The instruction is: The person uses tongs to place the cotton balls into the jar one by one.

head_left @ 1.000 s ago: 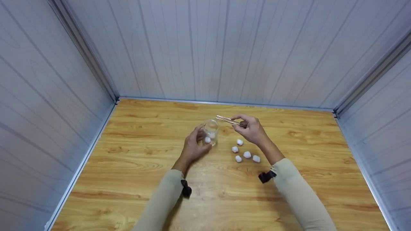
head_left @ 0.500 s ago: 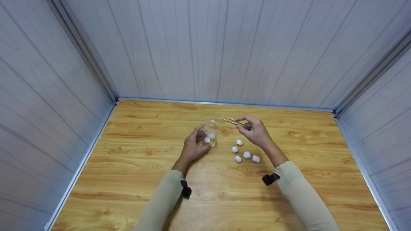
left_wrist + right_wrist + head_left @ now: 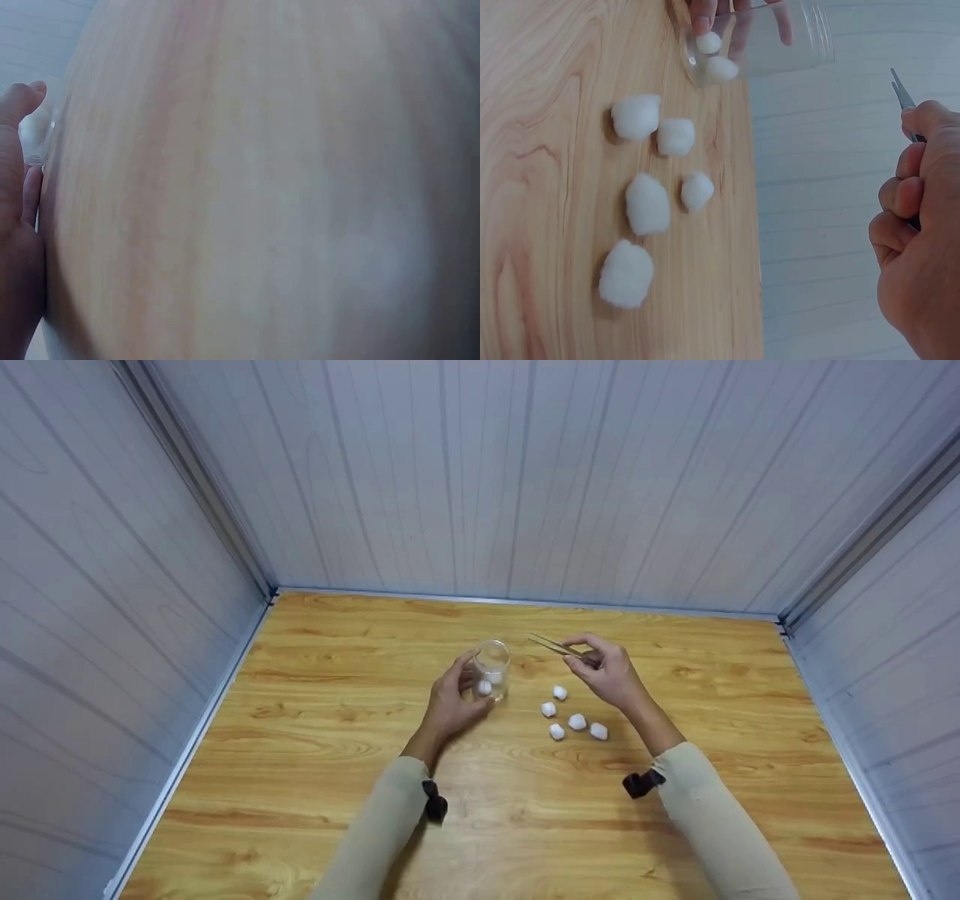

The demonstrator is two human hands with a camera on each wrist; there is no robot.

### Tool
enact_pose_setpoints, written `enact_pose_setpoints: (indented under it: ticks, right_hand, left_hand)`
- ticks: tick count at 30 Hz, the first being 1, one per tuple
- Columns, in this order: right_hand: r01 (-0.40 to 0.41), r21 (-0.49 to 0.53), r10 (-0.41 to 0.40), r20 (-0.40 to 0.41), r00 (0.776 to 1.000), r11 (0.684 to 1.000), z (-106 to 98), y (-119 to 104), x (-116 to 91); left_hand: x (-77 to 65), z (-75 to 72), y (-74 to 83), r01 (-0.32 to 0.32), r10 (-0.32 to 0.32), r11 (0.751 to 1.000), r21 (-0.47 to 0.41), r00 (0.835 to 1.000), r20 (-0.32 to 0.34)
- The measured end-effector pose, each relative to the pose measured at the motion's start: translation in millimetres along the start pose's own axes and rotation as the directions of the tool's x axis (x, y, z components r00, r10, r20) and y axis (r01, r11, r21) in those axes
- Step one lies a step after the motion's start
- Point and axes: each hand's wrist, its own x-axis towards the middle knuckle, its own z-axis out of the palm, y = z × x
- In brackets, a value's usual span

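Cotton balls (image 3: 577,721) lie in two places: two at the bottom of the upright glass (image 3: 795,41), five loose on the table (image 3: 300,735) to its right. Judging by that split, the work looks only partway along, with fewer balls inside than out. The left hand (image 3: 452,705) has its fingers curled around the glass's side. Farther out, the right hand (image 3: 609,669) pinches tweezers (image 3: 904,96) above the table, apart from both glass and loose balls; their tips stand slightly parted, with nothing between them.
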Motion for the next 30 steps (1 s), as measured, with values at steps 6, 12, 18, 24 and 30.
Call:
enact_pose_setpoints:
  ticks: [6, 12, 18, 24, 30]
  right_hand:
    - [-0.03, 0.036, 0.03, -0.01, 0.999, 0.999, -5.8, 4.6, -3.6]
    - [-0.038, 0.047, 0.039, -0.018, 0.999, 0.998, -11.4, 6.4, -6.0]
    - [-0.029, 0.026, 0.03, -0.026, 0.999, 0.999, -17.1, 8.7, -8.6]
    - [-0.009, 0.022, 0.01, -0.04, 0.999, 1.0, -21.5, 14.9, -11.5]
    - [0.0, 0.02, 0.001, -0.04, 0.999, 1.0, -22.4, 24.4, -15.8]
  left_hand:
    - [-0.1, 0.3, -0.3, -0.029, 0.029, 0.999, 0.019, 1.0, -0.011]
    - [1.6, 0.9, -0.6, -0.019, 0.019, 1.0, 0.02, 1.0, -0.018]
    - [2.0, 1.6, -1.5, -0.016, 0.016, 1.0, 0.025, 1.0, -0.021]
    - [1.7, 0.9, -0.9, -0.01, 0.01, 1.0, 0.009, 1.0, -0.015]
    - [1.5, 0.8, -0.7, -0.004, 0.004, 1.0, 0.002, 1.0, -0.009]
